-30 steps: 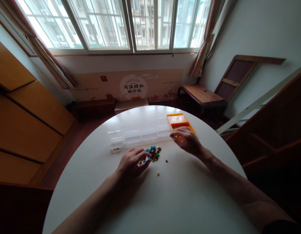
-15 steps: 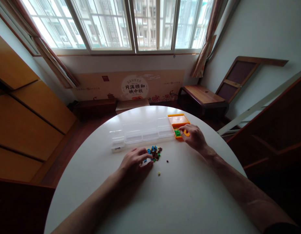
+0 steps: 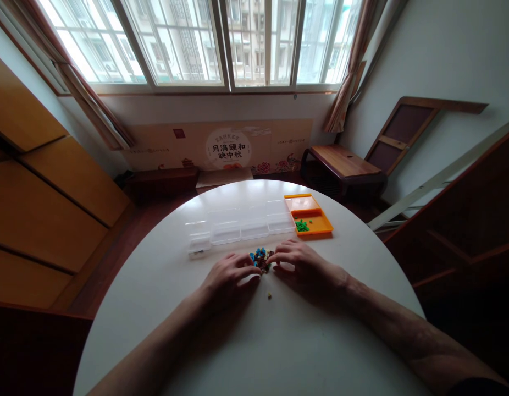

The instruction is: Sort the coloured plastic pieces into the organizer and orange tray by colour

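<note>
Flanking the small brick pile [image 3: 261, 258], both hands rest on the white surface [image 3: 279, 341].
Left hand [image 3: 230, 276] and right hand [image 3: 306, 268] sit equally near, fingers loosely curled, gripping nothing visible; orange tray [image 3: 318, 223] lies beyond-right of the pile.

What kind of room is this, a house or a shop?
Probably a room in someone's home, in an apartment block. A round white table stands by a big curtained window that looks out on other flats, and wooden furniture sits along the walls.
</note>
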Available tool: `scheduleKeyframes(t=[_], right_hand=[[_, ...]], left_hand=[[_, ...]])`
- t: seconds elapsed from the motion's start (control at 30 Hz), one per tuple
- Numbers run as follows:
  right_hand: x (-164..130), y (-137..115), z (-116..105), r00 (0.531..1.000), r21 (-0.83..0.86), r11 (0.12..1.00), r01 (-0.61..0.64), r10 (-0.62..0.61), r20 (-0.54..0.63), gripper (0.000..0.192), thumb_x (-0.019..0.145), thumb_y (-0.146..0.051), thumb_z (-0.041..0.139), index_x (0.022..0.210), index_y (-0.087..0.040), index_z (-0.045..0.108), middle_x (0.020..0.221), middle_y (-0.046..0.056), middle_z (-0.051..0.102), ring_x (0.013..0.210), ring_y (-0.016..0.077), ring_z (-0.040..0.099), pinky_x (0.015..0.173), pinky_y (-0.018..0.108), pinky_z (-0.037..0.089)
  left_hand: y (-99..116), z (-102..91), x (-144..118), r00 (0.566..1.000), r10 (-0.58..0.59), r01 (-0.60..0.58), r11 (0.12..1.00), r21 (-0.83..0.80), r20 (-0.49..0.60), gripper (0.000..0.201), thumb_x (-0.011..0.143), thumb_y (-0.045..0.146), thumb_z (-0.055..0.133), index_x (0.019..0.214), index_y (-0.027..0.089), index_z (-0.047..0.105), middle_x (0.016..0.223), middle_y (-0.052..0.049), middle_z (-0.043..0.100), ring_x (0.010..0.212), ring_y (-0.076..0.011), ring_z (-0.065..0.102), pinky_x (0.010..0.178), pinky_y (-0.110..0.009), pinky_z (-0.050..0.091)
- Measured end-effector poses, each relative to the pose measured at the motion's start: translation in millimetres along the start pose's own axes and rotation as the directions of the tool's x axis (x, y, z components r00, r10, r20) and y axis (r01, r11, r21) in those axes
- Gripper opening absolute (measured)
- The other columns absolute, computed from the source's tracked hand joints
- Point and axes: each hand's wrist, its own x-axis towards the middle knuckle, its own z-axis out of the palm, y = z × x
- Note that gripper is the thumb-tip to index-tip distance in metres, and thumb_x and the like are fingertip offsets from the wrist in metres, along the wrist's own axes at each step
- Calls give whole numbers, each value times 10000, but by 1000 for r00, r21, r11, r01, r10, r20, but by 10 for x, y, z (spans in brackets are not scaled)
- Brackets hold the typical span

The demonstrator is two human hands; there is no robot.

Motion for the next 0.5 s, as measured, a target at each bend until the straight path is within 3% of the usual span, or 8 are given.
scheduleKeyframes(t=[0.5], right_hand=[[-17,46,33,999,-2,999,-46,46,-19,204,1002,-122,708,1142,-264,753,1067,23,796,987,202,738,950,334,529]], left_hand=[[-9,49,3,998,20,-18,999,40,-55,108,1020,212,686,1009,260,783,1001,-20,794,845,-166,725,826,-298,549]])
